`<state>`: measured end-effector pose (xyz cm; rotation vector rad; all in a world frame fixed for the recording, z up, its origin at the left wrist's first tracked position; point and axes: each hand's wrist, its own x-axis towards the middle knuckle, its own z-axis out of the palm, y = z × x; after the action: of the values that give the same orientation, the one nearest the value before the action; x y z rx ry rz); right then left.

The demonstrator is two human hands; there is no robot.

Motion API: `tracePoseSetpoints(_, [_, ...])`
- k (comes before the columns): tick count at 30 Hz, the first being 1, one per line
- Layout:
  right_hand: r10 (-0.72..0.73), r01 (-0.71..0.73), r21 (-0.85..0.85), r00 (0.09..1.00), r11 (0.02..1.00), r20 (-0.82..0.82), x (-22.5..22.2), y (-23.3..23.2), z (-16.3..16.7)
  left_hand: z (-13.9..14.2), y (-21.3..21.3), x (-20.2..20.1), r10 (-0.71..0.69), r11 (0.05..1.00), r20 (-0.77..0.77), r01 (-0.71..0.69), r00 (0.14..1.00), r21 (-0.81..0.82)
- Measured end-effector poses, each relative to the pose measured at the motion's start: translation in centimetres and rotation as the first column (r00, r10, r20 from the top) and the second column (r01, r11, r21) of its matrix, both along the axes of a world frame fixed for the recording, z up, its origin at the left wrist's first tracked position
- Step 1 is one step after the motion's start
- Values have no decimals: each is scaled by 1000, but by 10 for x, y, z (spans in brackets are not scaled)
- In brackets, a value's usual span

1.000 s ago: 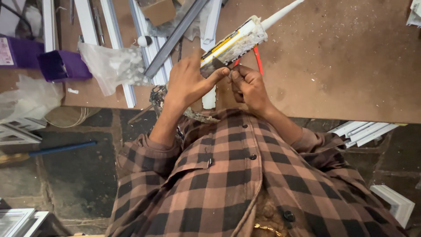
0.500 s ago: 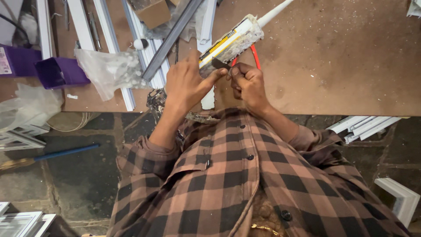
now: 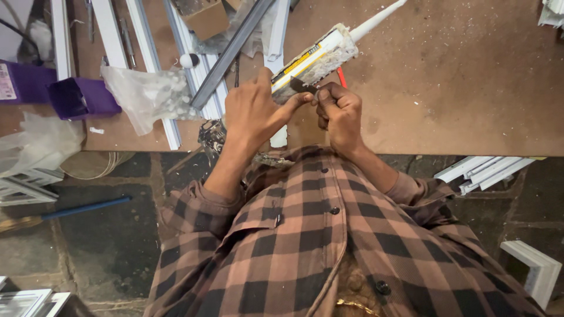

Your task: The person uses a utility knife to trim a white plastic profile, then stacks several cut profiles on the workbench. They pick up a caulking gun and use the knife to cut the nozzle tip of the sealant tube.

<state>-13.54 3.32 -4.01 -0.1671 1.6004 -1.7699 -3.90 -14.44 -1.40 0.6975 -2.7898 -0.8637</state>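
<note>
My left hand (image 3: pixel 254 110) grips the rear end of a white and yellow sealant cartridge (image 3: pixel 320 57), which lies tilted over the brown workbench (image 3: pixel 464 88) with its long white nozzle (image 3: pixel 382 14) pointing up and to the right. My right hand (image 3: pixel 339 113) is closed on a small dark blade (image 3: pixel 299 86) whose tip rests against the cartridge's rear end, between my two thumbs. Both hands are held close together just above my checked shirt.
On the bench lie white profiles (image 3: pixel 197 70), a grey bar (image 3: pixel 235 44), a clear bag of small white parts (image 3: pixel 147 97), purple boxes (image 3: pixel 82 97), a cardboard box (image 3: pixel 205 20) and a red pencil (image 3: pixel 341 76). More white profiles (image 3: pixel 487 170) and a blue-handled tool (image 3: pixel 88 206) lie on the stone floor.
The hands stay on the cartridge's rear end with only small finger shifts. The view has drifted slightly.
</note>
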Motion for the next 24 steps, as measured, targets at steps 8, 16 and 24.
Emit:
tracePoseSetpoints(8, [-21,48,62,926,997,-378,-5,8,-9,4,5,-4,10,1000,-73,-9,997,10])
tracePoseSetpoints(16, [-659,596,-294,603,747,-450,-123,112,28,-12,-11,20,122,992,83,-125,989,26])
tracePoseSetpoints(24, [-344,324,-146,929,935,-139,-47,61,-3,-26,-6,17,43,992,87,-53,995,114])
